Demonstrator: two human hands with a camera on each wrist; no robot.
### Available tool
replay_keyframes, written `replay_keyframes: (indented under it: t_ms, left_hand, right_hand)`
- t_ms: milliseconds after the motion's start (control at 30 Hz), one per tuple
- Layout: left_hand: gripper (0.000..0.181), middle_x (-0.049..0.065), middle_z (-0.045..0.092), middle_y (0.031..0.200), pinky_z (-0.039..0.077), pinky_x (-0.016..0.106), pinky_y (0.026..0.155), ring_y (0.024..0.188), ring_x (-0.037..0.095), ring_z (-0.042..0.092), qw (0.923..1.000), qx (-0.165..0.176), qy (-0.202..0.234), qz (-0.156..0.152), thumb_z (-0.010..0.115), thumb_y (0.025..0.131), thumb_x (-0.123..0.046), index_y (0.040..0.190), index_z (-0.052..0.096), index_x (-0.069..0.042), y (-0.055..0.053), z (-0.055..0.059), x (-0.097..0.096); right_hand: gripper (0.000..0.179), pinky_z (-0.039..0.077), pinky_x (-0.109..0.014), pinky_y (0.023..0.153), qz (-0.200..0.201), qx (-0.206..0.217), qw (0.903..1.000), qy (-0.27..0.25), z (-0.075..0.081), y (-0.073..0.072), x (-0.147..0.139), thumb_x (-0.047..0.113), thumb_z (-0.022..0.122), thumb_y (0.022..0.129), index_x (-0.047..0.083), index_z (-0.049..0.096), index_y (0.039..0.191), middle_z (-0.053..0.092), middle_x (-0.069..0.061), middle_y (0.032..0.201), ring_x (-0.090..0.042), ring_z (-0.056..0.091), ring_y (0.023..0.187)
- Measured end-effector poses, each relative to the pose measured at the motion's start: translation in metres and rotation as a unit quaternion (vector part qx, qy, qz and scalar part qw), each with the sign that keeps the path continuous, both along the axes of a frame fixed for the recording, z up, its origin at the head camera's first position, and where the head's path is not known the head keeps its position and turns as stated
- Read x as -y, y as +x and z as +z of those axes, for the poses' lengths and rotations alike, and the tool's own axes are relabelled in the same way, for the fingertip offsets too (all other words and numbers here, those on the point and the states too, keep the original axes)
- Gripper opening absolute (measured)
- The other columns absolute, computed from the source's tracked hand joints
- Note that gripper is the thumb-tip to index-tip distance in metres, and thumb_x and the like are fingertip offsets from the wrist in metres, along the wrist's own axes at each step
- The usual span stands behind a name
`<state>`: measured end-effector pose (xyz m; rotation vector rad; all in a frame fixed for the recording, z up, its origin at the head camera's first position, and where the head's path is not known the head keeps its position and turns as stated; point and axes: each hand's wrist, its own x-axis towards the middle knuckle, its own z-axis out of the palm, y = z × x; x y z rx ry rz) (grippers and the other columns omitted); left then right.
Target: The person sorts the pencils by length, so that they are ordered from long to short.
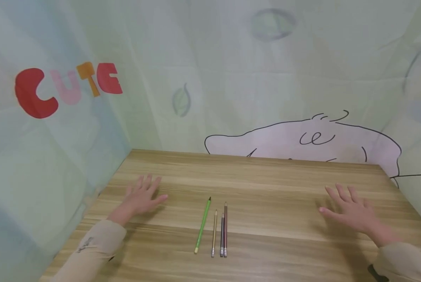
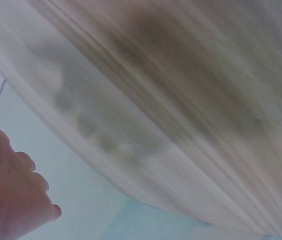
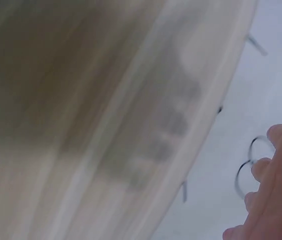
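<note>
In the head view my left hand is over the left side of the table, fingers spread, with nothing in it. My right hand is held out over the right side, fingers spread and likewise holding nothing. Between them lie several pencils, all pointing away from me. A green pencil with a black tip slants at the left. Beside it is a thinner gold pencil. A dark pencil and a longer dark red pencil lie close together at the right. Both wrist views show the hands' fingers and the tabletop's grain.
The wood-grain table ends at a back edge against a hanging cloth. Another cloth side with the letters CUTE borders the left edge. A line-drawn cartoon head shows behind the table.
</note>
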<state>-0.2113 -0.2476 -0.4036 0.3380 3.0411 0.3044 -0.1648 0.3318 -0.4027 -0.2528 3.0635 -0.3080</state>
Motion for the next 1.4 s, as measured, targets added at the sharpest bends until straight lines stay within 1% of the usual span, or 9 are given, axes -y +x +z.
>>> replay_keyframes:
  t_ms: [300,467,600,733,867,1033,1167,1267,1400]
  left_hand:
    - [0.069,0.024,0.011,0.144,0.003,0.070,0.096,0.131,0.046,0.005,0.9987,-0.024,0.026,-0.036,0.042,0.088,-0.048,0.141,0.018,-0.009,0.000,-0.006,-0.027]
    - [0.068,0.024,0.019,0.142,0.012,0.069,0.096,0.129,0.046,0.016,0.9954,-0.056,0.047,-0.061,0.050,0.087,-0.041,0.139,0.022,-0.006,0.004,-0.009,-0.040]
    - [0.067,0.024,0.030,0.138,0.023,0.066,0.094,0.124,0.044,0.032,0.9908,-0.082,0.072,-0.080,0.058,0.083,-0.033,0.136,0.028,-0.005,0.007,-0.007,-0.050]
    - [0.064,0.022,0.040,0.133,0.032,0.057,0.095,0.118,0.039,0.042,0.9871,-0.088,0.096,-0.093,0.063,0.080,-0.024,0.133,0.035,-0.003,0.010,-0.007,-0.059]
    - [0.057,0.017,0.050,0.125,0.040,0.045,0.094,0.111,0.032,0.051,0.9868,-0.068,0.123,-0.082,0.063,0.079,-0.019,0.129,0.040,-0.003,0.014,-0.006,-0.069]
    - [0.045,0.013,0.062,0.105,0.051,0.035,0.075,0.087,0.023,0.062,0.9851,-0.042,0.158,-0.055,0.064,0.078,-0.012,0.120,0.049,-0.002,0.019,-0.007,-0.084]
    - [0.038,0.011,0.063,0.094,0.052,0.028,0.066,0.075,0.017,0.061,0.9817,-0.014,0.185,-0.041,0.064,0.077,-0.008,0.113,0.054,-0.001,0.022,-0.010,-0.093]
    - [0.037,0.009,0.063,0.091,0.051,0.025,0.064,0.074,0.015,0.060,0.9773,0.011,0.209,-0.033,0.063,0.077,-0.007,0.112,0.055,-0.001,0.024,-0.011,-0.097]
    - [0.036,0.009,0.063,0.088,0.051,0.026,0.064,0.075,0.016,0.059,0.9724,0.034,0.229,-0.026,0.062,0.077,-0.006,0.111,0.054,0.000,0.027,-0.014,-0.101]
  right_hand:
    - [0.086,0.016,-0.075,0.084,0.069,-0.032,0.9935,-0.084,0.010,-0.002,0.050,0.050,0.058,0.078,0.021,0.009,0.143,0.007,-0.024,0.145,-0.051,0.006,0.128]
    - [0.086,0.018,-0.069,0.092,0.084,-0.040,0.9864,-0.136,0.012,-0.003,0.073,0.049,0.061,0.076,0.018,0.016,0.142,0.011,-0.022,0.145,-0.048,0.013,0.129]
    - [0.083,0.030,-0.060,0.094,0.095,-0.043,0.9756,-0.193,0.009,-0.003,0.090,0.043,0.062,0.077,0.009,0.021,0.140,0.020,-0.024,0.143,-0.047,0.028,0.123]
    - [0.077,0.046,-0.048,0.084,0.093,-0.026,0.9601,-0.262,0.005,-0.004,0.105,0.036,0.063,0.078,0.003,0.025,0.137,0.029,-0.024,0.139,-0.044,0.041,0.117]
    - [0.066,0.050,-0.036,0.081,0.080,-0.003,0.9403,-0.331,0.004,-0.005,0.121,0.023,0.064,0.080,-0.001,0.031,0.133,0.037,-0.025,0.134,-0.039,0.047,0.113]
    - [0.055,0.052,-0.030,0.078,0.053,0.037,0.9169,-0.394,0.003,-0.004,0.139,0.011,0.061,0.082,0.000,0.037,0.130,0.046,-0.025,0.126,-0.034,0.055,0.106]
    - [0.051,0.052,-0.028,0.076,0.049,0.052,0.9068,-0.416,-0.002,-0.003,0.152,0.009,0.061,0.082,0.000,0.040,0.127,0.051,-0.024,0.120,-0.030,0.059,0.100]
    - [0.049,0.052,-0.028,0.076,0.055,0.065,0.8977,-0.432,-0.006,-0.003,0.160,0.007,0.060,0.082,-0.001,0.041,0.126,0.052,-0.026,0.117,-0.029,0.060,0.096]
    - [0.048,0.051,-0.029,0.075,0.065,0.082,0.8902,-0.443,-0.009,-0.002,0.171,0.009,0.061,0.081,-0.002,0.043,0.124,0.053,-0.026,0.114,-0.027,0.060,0.092]
